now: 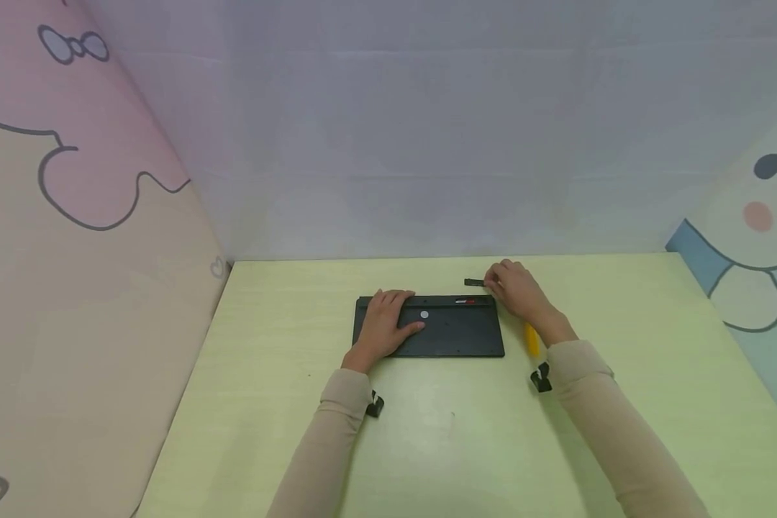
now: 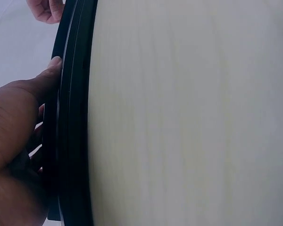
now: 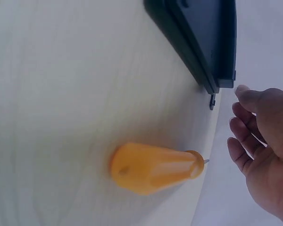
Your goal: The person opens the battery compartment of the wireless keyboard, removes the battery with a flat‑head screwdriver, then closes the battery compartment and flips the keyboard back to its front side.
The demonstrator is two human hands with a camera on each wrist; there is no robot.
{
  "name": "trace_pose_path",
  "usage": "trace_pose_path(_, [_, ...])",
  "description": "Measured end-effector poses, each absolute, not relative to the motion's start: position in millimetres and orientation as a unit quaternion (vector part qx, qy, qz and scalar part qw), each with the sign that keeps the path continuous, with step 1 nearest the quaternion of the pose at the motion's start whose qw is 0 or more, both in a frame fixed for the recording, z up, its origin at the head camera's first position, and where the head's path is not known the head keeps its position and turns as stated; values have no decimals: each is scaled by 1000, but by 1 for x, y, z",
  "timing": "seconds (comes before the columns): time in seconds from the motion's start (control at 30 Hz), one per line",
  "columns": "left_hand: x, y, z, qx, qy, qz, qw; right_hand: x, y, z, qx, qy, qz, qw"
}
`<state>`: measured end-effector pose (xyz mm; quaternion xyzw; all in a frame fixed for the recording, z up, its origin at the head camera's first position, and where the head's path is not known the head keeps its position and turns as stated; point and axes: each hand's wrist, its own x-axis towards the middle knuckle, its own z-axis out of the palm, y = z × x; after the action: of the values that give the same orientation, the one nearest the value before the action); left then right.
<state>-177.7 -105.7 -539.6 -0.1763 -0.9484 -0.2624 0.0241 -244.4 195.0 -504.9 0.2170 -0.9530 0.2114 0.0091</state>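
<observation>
A black keyboard (image 1: 460, 332) lies underside up on the table, with a small battery slot (image 1: 465, 301) showing white and red at its far edge. My left hand (image 1: 383, 324) rests on its left part, thumb and fingers spread; the left wrist view has the thumb (image 2: 49, 73) along the near edge. Just beyond the keyboard's far right corner lies a small black battery cover (image 1: 474, 282). Beside the cover's right end is my right hand (image 1: 514, 288), its fingers loosely bent. In the right wrist view nothing shows between thumb and fingers.
A screwdriver with a yellow-orange handle (image 3: 153, 167) lies on the table to the right of the keyboard, under the right wrist. Pale cloth walls (image 1: 395, 144) stand behind the table and at both sides.
</observation>
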Motion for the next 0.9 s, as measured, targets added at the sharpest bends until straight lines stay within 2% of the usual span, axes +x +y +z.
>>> trace_pose_path(0.27, [-179,-108,-539,-175,-947,-267,21,-234,198,-495,183,-948,259,-19])
trace_pose_path(0.63, [-178,-106,-541,-175,-947,-269,21,-202,215,-485,96,-959,267,6])
trace_pose_path(0.9, [-178,-104,-539,-171,-948,-266,16,-185,232,-487,34,-964,263,-14])
